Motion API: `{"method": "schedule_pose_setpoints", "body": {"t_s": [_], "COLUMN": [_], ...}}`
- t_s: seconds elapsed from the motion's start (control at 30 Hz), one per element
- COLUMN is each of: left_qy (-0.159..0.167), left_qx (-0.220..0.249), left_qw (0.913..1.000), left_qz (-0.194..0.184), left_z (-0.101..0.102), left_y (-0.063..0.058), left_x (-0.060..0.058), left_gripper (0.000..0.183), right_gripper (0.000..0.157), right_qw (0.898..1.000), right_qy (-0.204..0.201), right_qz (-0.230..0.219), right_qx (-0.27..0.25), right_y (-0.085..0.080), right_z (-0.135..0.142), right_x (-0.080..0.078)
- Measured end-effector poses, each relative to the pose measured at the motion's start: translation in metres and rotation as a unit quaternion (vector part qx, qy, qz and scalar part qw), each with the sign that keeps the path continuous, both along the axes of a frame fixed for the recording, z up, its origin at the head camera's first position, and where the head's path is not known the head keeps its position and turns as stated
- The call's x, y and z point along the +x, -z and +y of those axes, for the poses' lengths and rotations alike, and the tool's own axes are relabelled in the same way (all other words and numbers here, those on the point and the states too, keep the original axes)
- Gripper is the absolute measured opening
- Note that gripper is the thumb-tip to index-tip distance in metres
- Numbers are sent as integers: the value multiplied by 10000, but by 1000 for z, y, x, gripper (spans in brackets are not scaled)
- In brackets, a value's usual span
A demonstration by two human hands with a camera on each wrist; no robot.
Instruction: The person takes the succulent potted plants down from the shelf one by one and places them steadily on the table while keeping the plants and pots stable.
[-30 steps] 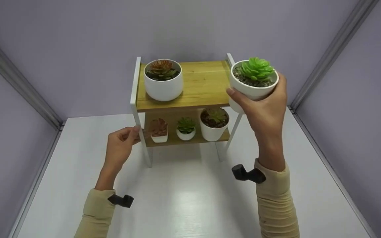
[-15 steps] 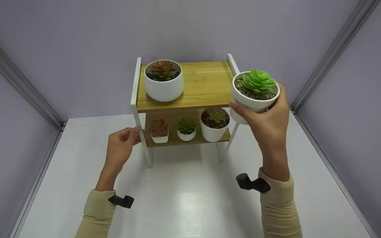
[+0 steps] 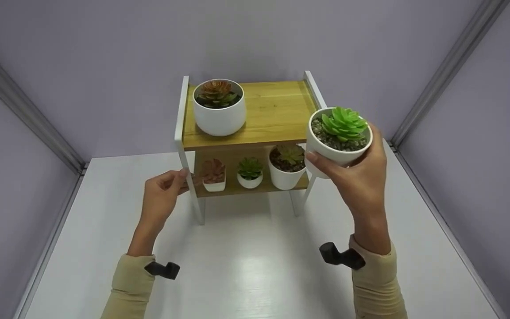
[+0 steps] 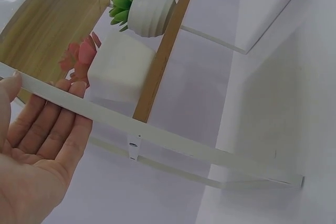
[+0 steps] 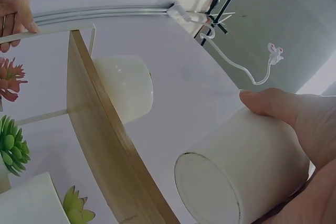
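Note:
My right hand [image 3: 361, 177] grips a white round pot with a bright green succulent [image 3: 343, 124] in gravel, thumb on the near side. It is in the air at the stand's front right corner. In the right wrist view the pot's bare underside [image 5: 207, 192] shows. My left hand [image 3: 162, 192] holds the front left leg of a two-tier plant stand [image 3: 277, 110], thumb on one side and fingers curled behind the white bar [image 4: 110, 114]. On the top board, at left, stands a white pot with a reddish-brown succulent [image 3: 219, 115].
Along the lower board stand a square pot with a pink succulent [image 3: 214, 184], a small round pot with a green one [image 3: 249, 180], and a larger white pot [image 3: 286, 177]. Grey walls enclose the white table [image 3: 246, 257] at the back and sides.
My right hand has moved the green succulent's pot downward in the head view, over the stand's front right leg. My left hand stays on the left leg.

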State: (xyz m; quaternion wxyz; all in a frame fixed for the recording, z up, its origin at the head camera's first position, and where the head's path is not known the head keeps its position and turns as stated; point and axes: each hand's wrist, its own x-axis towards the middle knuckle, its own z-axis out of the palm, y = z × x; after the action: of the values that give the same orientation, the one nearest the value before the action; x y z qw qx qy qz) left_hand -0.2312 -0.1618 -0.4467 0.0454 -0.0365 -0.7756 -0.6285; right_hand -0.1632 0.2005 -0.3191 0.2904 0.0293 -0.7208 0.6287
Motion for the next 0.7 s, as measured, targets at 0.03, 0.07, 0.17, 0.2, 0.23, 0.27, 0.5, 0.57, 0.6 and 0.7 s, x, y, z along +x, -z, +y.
{"method": "schedule_pose_setpoints", "body": {"t_s": [0.03, 0.07, 0.17, 0.2, 0.23, 0.27, 0.5, 0.57, 0.6, 0.7], "left_qy": [0, -5, -38, -48, -60, -68, -61, -79, -79, -95], "left_qx": [8, 16, 83, 106, 142, 169, 329, 308, 294, 272], "left_qw": [10000, 10000, 10000, 9999, 9999, 9998, 9993, 9993, 9993, 9994], "left_qz": [-8, -13, 16, 30, 48, 65, 176, 200, 202, 192], "left_z": [0, 0, -1, -1, -1, -1, 0, 0, 0, 0], "left_y": [0, 0, 1, 1, 1, 1, 2, 2, 2, 4], "left_x": [0, 1, 1, 1, 1, 1, -1, -1, -1, -1], "left_gripper": [51, 51, 49, 48, 47, 46, 42, 40, 40, 39], "right_gripper": [95, 95, 95, 95, 95, 95, 93, 93, 93, 94], "right_qw": [10000, 10000, 10000, 10000, 10000, 10000, 9999, 9999, 9998, 9997], "right_qy": [-8, -11, 13, 20, 20, 22, 60, 80, 88, 131], "right_qz": [-6, -17, -58, -60, -73, -78, -84, -85, -93, -103], "right_qx": [6, 1, 10, 1, -15, -39, 72, 124, 142, 188], "right_y": [0, 1, 2, 3, 3, 4, 8, 10, 11, 13], "right_z": [1, 1, 3, 4, 5, 5, 11, 12, 13, 16], "right_x": [1, 2, 4, 4, 5, 5, 9, 11, 12, 14]}}
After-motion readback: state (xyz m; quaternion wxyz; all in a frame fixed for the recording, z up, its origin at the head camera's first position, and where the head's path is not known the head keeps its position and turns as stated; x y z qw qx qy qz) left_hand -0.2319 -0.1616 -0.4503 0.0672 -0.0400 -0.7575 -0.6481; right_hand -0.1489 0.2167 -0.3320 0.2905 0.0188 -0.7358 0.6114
